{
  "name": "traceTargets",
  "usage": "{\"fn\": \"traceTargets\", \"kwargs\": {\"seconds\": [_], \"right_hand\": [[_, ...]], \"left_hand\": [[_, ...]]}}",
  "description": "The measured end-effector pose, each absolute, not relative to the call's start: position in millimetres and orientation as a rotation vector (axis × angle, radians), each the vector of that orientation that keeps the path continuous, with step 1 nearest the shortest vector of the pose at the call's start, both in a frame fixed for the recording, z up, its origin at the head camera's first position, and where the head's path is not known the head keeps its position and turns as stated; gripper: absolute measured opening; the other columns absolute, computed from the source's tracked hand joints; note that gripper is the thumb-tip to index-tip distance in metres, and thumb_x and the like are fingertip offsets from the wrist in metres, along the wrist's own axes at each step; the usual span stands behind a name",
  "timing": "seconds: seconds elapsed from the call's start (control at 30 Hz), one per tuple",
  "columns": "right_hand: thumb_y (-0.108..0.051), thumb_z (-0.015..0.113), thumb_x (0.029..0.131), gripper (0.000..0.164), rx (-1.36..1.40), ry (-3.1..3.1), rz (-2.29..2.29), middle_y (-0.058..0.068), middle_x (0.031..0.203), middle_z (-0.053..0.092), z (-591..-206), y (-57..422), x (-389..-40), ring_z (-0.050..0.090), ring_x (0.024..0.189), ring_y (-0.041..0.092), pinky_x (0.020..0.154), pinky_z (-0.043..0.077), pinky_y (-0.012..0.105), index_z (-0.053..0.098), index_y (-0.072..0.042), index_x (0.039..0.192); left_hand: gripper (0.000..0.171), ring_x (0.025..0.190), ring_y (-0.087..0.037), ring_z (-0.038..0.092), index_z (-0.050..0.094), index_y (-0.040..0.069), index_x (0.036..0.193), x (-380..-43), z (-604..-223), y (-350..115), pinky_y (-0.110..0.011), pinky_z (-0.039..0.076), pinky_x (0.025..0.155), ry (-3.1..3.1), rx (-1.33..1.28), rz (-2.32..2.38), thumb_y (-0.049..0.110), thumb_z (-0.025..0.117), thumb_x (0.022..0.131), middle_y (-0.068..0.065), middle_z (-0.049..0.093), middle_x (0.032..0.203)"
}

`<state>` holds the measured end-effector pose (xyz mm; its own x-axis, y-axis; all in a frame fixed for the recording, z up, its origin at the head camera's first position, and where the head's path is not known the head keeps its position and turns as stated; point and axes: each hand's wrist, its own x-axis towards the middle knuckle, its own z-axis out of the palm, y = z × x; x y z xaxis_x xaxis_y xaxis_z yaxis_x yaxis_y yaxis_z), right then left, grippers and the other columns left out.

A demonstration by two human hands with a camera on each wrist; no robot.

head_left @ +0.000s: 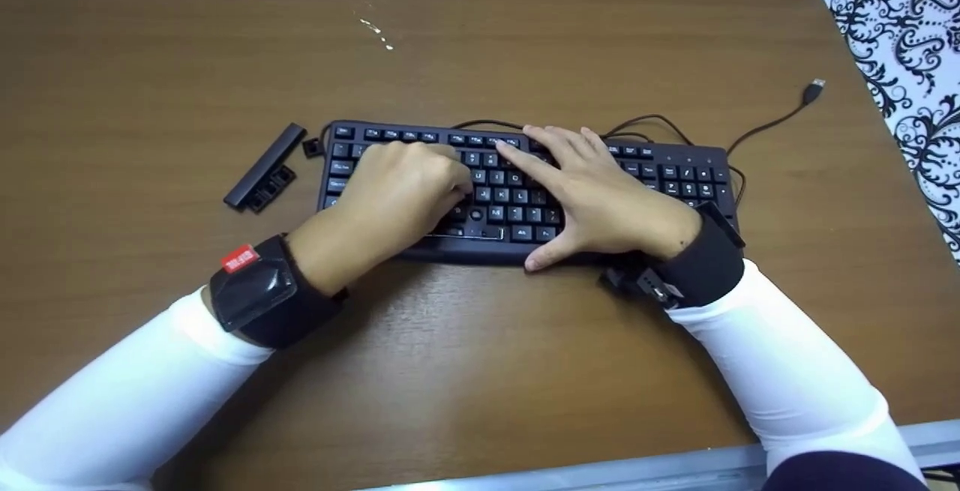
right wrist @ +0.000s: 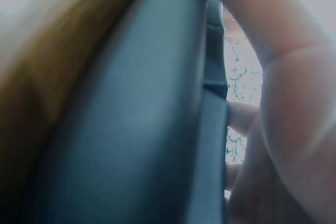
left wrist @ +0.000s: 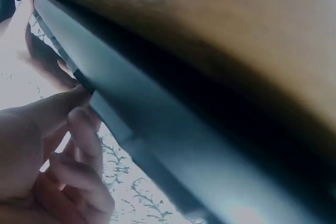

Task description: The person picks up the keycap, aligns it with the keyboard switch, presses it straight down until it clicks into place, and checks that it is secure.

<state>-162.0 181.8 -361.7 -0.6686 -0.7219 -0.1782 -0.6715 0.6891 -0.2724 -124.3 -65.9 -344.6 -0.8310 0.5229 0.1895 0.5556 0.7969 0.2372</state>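
A black keyboard (head_left: 465, 252) lies on the wooden table, with a bare socket (head_left: 476, 215) among its lower keys and an open slot (head_left: 491, 234) in the bottom row. My left hand (head_left: 401, 180) is curled over the left-centre keys, thumb and bent index finger pinching down at a keycap; the fingertips are largely hidden. In the left wrist view the thumb (left wrist: 63, 106) reaches the key edge. My right hand (head_left: 600, 191) is spread across the keyboard, fingers on the upper rows. Its thumb (head_left: 551, 252) presses the front edge.
Left of the keyboard lie a long black space bar (head_left: 264, 165), several loose keycaps (head_left: 271, 189) and one separate keycap (head_left: 312, 148). The cable (head_left: 765, 126) runs behind the keyboard to a USB plug (head_left: 812, 91). A black-and-white patterned cloth (head_left: 900, 64) borders the table's right side.
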Motion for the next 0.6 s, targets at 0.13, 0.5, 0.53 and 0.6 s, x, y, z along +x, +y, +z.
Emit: {"fn": "traceTargets", "kwargs": {"seconds": [0.13, 0.5, 0.53, 0.6], "right_hand": [[-0.079, 0.076, 0.059, 0.131, -1.092, 2.624, -0.26, 0.016, 0.167, 0.011, -361, 183, -161, 0.012, 0.154, 0.037, 0.122, 0.004, 0.065, 0.007, -0.033, 0.161], [-0.078, 0.076, 0.059, 0.133, -1.08, 2.612, -0.262, 0.016, 0.167, 0.009, -362, 183, -161, 0.01, 0.154, 0.037, 0.122, 0.003, 0.064, 0.005, -0.033, 0.161], [-0.078, 0.077, 0.059, 0.132, -1.08, 2.616, -0.262, 0.016, 0.167, 0.009, -362, 183, -161, 0.01, 0.154, 0.037, 0.122, 0.003, 0.064, 0.005, -0.034, 0.161], [-0.078, 0.077, 0.059, 0.133, -1.079, 2.621, -0.262, 0.015, 0.167, 0.009, -362, 184, -162, 0.011, 0.154, 0.037, 0.122, 0.003, 0.064, 0.005, -0.034, 0.161]], "left_hand": [[0.01, 0.082, -0.028, 0.074, 0.078, 0.015, 0.095, -124, -341, -80, -0.045, 0.059, 0.069, -2.874, -0.815, -0.488, 0.012, 0.069, 0.09, -0.005, 0.077, 0.097], [0.015, 0.083, -0.036, 0.071, 0.078, 0.017, 0.101, -122, -336, -154, -0.057, 0.052, 0.062, -2.97, -0.421, -0.381, 0.016, 0.071, 0.087, -0.008, 0.076, 0.1], [0.016, 0.083, -0.038, 0.071, 0.078, 0.017, 0.101, -122, -336, -161, -0.058, 0.051, 0.061, -2.978, -0.38, -0.37, 0.016, 0.071, 0.087, -0.009, 0.076, 0.1], [0.018, 0.081, -0.042, 0.069, 0.078, 0.019, 0.103, -123, -336, -173, -0.06, 0.048, 0.058, -2.989, -0.304, -0.351, 0.016, 0.07, 0.087, -0.01, 0.075, 0.101]]}}
